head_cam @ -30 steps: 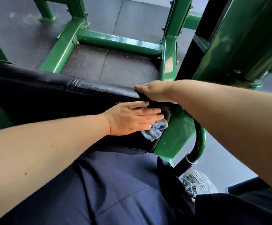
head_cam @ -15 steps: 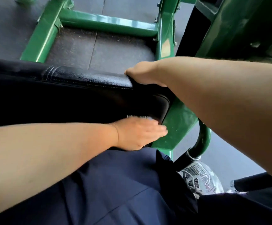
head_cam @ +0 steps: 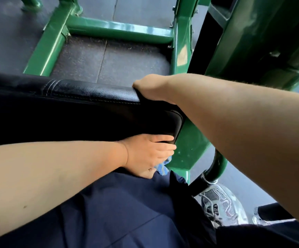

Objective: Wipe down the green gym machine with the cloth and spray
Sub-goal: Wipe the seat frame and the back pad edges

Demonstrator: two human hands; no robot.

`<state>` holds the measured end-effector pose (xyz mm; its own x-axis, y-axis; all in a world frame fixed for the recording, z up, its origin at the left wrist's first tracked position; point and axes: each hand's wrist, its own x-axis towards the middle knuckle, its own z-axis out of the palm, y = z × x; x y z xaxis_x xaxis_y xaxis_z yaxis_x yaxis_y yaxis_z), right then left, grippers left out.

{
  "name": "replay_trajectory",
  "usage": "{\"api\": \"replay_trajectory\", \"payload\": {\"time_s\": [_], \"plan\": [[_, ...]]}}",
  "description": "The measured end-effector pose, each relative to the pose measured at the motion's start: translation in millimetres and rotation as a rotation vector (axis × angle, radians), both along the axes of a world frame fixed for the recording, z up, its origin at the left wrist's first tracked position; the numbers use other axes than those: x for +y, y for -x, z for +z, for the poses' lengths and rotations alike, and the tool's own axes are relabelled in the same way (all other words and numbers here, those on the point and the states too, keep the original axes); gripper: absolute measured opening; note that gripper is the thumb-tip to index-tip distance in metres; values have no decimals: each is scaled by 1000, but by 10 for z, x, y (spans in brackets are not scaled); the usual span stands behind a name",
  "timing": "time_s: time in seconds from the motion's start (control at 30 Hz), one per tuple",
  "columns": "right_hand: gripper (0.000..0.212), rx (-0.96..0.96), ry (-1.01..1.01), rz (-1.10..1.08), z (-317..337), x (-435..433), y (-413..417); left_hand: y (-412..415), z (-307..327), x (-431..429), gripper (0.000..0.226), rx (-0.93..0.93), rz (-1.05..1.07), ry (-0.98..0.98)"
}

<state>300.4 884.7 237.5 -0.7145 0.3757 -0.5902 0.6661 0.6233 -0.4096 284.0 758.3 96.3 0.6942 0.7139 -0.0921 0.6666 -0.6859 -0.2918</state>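
Observation:
The green gym machine (head_cam: 195,149) has a black padded cushion (head_cam: 91,108) across the middle of the view. My right hand (head_cam: 150,88) grips the cushion's top edge near its right end, its fingers hidden behind the pad. My left hand (head_cam: 148,154) is at the cushion's lower right corner and holds a blue cloth (head_cam: 162,168) between thumb and fingers. Only a small bunch of the cloth shows below the hand, next to the green frame. No spray bottle is in view.
Green frame bars (head_cam: 120,31) lie on the dark rubber floor (head_cam: 109,63) beyond the cushion. A thick green upright (head_cam: 252,42) rises at the right. A curved green and black handle (head_cam: 215,169) sits by my grey shoe (head_cam: 220,206). My dark trousers fill the foreground.
My left hand slid with the cloth from the cushion's face down to its lower right corner. My right hand kept its grip on the top edge.

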Motion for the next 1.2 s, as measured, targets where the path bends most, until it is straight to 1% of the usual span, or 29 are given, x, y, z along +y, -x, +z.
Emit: {"api": "replay_trajectory", "payload": {"time_s": [0.03, 0.1, 0.13, 0.2, 0.27, 0.3, 0.33, 0.43, 0.53, 0.6, 0.63, 0.67, 0.73, 0.77, 0.8, 0.83, 0.87, 0.9, 0.93, 1.0, 1.07, 1.1, 1.13, 1.17, 1.2], "plan": [[38, 4, -6, -31, -40, 22, -15, -15, -73, -9, 50, 14, -9, 11], [39, 41, -71, -55, -28, -16, 4, 10, 4, 15, 33, -8, -44, -26], [39, 47, -89, -56, -2, -9, 17, 25, 99, 78, 29, -59, -65, -90], [40, 28, -113, -6, -19, -35, 7, -28, 277, 163, 25, -247, -87, -228], [39, 17, -137, 23, -28, -23, -9, -88, 388, 293, 20, -371, -84, -274], [38, 28, -130, 9, -34, -29, -10, -104, 383, 337, 20, -363, -82, -277], [38, 37, -132, -3, -32, -34, -7, -113, 348, 366, 24, -310, -66, -271], [41, 42, -162, -14, -43, -31, -15, -122, 73, 317, 45, -102, -9, -166], [48, 25, -163, -20, -54, -25, -43, -154, -137, 202, 47, 74, -49, -98], [50, 24, -159, -12, -42, -45, -34, -201, -188, 178, 42, 90, -100, -53], [50, 22, -159, -17, -38, -40, -35, -223, -133, 220, 39, 71, -101, -61], [50, 26, -162, -18, -43, -36, -36, -239, -56, 272, 37, 5, -95, -101], [49, 32, -165, -19, -56, -30, -29, -202, 115, 379, 33, -190, -60, -172], [49, 32, -165, -24, -59, -31, -29, -169, 174, 401, 31, -225, -30, -176], [49, 36, -163, -26, -59, -26, -31, -155, 176, 396, 34, -187, -9, -205], [49, 30, -160, -25, -64, -23, -31, -161, 74, 352, 40, -92, -29, -234], [49, 25, -161, -23, -64, -18, -32, -174, -77, 279, 45, 19, -60, -204], [48, 24, -163, -21, -62, -11, -32, -214, -195, 189, 50, 127, -73, -102], [48, 25, -154, -19, -59, -18, -34, -254, -290, 95, 52, 192, -105, 22], [46, 12, -139, -19, -59, -16, -49, -241, -387, 92, 50, 212, -207, 209], [46, 12, -138, -5, -66, -2, -38, -235, -260, 113, 40, 214, -164, 259], [46, 7, -138, -8, -56, -11, -30, -237, -267, 28, 41, 228, -100, 301], [46, 6, -141, -5, -52, -24, -36, -183, -287, -28, 45, 220, -15, 330], [47, 11, -143, -3, -26, -26, -57, -82, -253, -85, 47, 105, 39, 373], [48, 2, -139, 15, -39, -29, -54, 69, -157, -91, 45, -74, 156, 374]]}}
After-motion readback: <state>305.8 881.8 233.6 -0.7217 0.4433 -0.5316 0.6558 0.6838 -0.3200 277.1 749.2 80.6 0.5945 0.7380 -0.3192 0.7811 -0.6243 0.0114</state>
